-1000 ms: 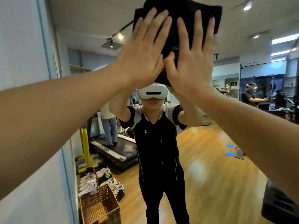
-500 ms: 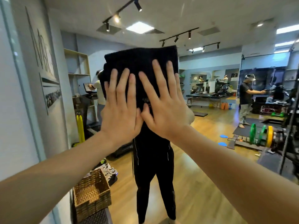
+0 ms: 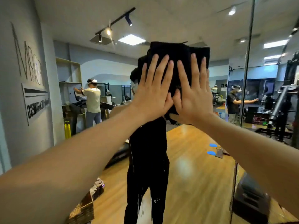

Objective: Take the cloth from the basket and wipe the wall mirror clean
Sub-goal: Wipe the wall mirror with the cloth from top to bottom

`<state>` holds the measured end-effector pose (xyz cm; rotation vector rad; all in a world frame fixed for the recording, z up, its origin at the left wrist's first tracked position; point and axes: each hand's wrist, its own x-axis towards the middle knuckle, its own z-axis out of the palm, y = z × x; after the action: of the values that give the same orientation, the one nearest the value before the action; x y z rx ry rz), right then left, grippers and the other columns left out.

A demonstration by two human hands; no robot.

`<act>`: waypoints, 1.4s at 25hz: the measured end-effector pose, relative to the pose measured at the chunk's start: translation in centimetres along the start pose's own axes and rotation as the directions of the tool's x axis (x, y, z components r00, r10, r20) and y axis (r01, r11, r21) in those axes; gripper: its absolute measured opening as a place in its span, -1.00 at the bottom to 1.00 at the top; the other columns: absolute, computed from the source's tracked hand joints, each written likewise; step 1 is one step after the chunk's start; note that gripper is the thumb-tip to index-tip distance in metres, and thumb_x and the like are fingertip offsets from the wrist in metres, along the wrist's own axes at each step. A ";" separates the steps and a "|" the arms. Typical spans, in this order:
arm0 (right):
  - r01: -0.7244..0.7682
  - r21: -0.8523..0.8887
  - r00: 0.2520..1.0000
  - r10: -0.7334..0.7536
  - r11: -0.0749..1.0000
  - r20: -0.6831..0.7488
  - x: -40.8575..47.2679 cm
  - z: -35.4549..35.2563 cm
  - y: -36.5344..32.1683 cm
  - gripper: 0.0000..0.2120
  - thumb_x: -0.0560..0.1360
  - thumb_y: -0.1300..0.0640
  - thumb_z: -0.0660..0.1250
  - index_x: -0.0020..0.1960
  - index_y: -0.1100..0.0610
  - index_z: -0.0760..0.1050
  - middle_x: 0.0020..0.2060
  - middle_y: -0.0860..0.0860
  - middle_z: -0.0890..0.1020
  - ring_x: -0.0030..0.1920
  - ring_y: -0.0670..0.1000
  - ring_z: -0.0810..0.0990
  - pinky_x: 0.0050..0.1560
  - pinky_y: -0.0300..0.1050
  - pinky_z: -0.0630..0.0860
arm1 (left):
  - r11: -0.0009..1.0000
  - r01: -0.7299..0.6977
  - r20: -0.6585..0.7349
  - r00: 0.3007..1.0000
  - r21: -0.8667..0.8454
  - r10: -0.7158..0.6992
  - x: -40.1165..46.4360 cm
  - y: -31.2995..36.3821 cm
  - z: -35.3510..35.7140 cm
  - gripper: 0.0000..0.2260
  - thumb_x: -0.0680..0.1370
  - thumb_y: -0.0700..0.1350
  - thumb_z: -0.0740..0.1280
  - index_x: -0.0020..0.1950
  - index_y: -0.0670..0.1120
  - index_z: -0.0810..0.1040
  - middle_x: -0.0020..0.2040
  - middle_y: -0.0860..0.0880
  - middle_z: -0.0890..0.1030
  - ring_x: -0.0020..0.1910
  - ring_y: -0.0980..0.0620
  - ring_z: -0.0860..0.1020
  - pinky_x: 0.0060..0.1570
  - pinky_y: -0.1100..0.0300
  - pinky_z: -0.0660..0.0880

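- Forearms: both extend forward and upward from the lower corners of the view toward the glass.
- Left hand [image 3: 153, 91]: flat, fingers straight and slightly spread, palm pressed on the left half of the cloth [image 3: 178, 62]. It grips nothing; it holds the cloth by pressure alone.
- Right hand [image 3: 192, 94]: flat in the same way, fingers straight, palm on the right half. The thumbs of the two hands touch or nearly touch.
- Cloth: dark, folded into a thick pad, trapped between both palms and the wall mirror [image 3: 202, 167] at head height. Its top edge stands above the fingertips; a loose corner hangs below the right wrist.
- Handling, as a judgement: the cloth looks soft, light and limp. It should slide easily on glass but will bunch or drop if pressure lapses. Press on the centre of the pad with spread palms, not on the edges.
- Mirror: rigid, smooth, probably fragile; apply even pressure.
- Basket [image 3: 82, 210]: woven, at the lower left edge, well apart from the cloth.
- Reflection: a gym floor and other persons beyond.
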<state>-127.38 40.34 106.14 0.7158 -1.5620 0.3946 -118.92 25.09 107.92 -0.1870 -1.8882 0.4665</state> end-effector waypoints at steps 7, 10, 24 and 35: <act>-0.021 -0.009 1.000 0.021 1.000 -0.014 10.7 -1.5 1.1 -0.34 0.65 -0.06 0.05 0.71 0.06 0.02 0.68 0.22 0.00 0.67 0.33 -0.08 0.67 0.24 -0.08 | 0.993 0.065 0.072 0.995 0.095 -0.072 9.5 -4.8 -4.1 -0.29 0.65 0.12 0.04 0.69 -0.21 -0.11 0.69 -0.24 -0.11 0.67 -0.25 -0.14 0.64 -0.21 -0.10; -0.027 0.023 0.998 0.029 0.999 -0.059 9.7 -1.1 1.3 -0.35 0.64 -0.05 0.05 0.70 0.07 0.08 0.67 0.23 0.04 0.67 0.33 -0.05 0.66 0.28 -0.02 | 0.996 0.061 0.028 0.998 0.068 -0.063 8.5 -3.8 -3.1 -0.30 0.64 0.12 -0.06 0.68 -0.24 -0.09 0.69 -0.25 -0.08 0.67 -0.27 -0.12 0.64 -0.23 -0.09; 0.055 0.072 0.998 -0.055 0.996 -0.002 -9.5 -0.1 3.0 -0.40 0.67 -0.05 0.08 0.65 0.17 0.22 0.63 0.32 0.15 0.64 0.40 0.04 0.63 0.34 0.07 | 0.996 0.086 0.014 0.996 -0.022 -0.086 -6.5 8.2 3.1 -0.37 0.69 0.05 -0.03 0.65 -0.32 0.05 0.66 -0.32 0.04 0.66 -0.35 -0.03 0.60 -0.34 -0.02; 0.107 -0.014 0.992 -0.108 0.994 -0.062 6.4 -4.1 17.9 -0.39 0.66 -0.07 0.10 0.68 0.07 0.16 0.66 0.22 0.11 0.66 0.32 0.02 0.62 0.31 0.12 | 0.991 0.132 -0.121 0.984 0.003 -0.131 14.5 11.3 2.0 -0.31 0.62 0.08 -0.01 0.67 -0.26 0.02 0.67 -0.28 0.05 0.66 -0.31 -0.04 0.62 -0.29 -0.10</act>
<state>-135.84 54.96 115.82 0.7683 -1.4584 0.3256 -127.12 39.94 115.28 -0.0799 -1.7665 0.3677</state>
